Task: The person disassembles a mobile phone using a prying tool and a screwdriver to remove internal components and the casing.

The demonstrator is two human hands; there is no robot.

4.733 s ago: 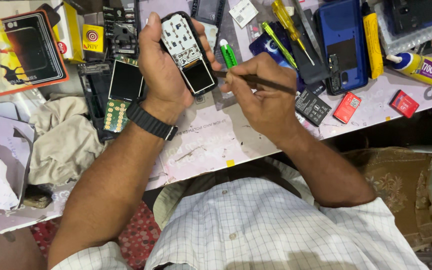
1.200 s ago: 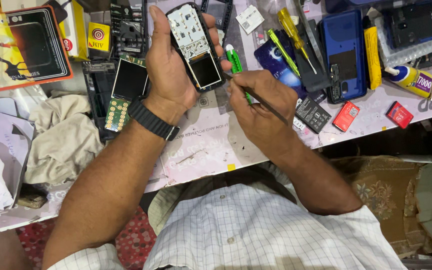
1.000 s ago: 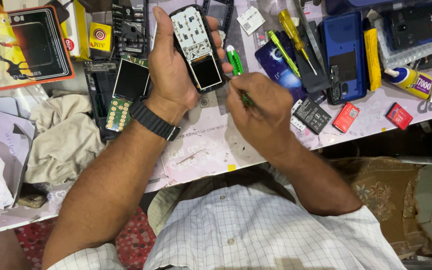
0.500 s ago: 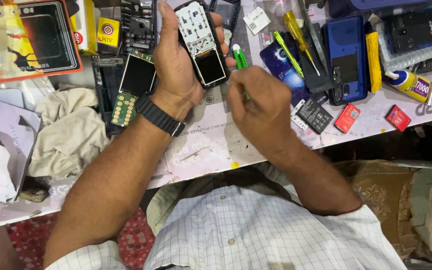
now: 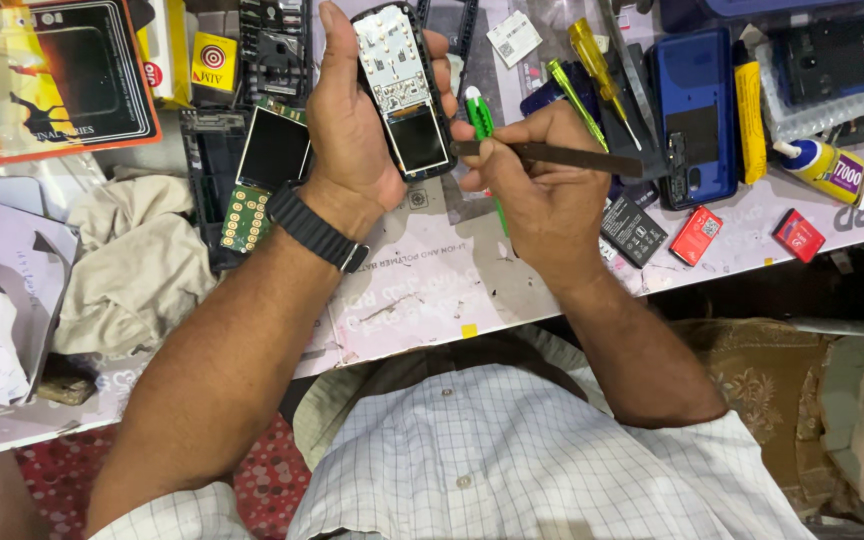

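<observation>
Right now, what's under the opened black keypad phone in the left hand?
Under the opened black keypad phone, the left hand cups its back, fingertips wrapping the far edge. The phone's rear side and the pale printed table mat directly below are hidden.

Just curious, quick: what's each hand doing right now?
Left hand: closed around an opened phone.
Right hand: closed on metal tweezers.

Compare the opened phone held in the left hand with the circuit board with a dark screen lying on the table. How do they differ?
The opened keypad phone is gripped in the left hand, lifted above the table; the green circuit board with a dark screen lies flat on the table, untouched. The phone keeps its dark frame around a white keypad layer; the board is bare, with gold contact pads showing. Both carry a small dark screen.
</observation>
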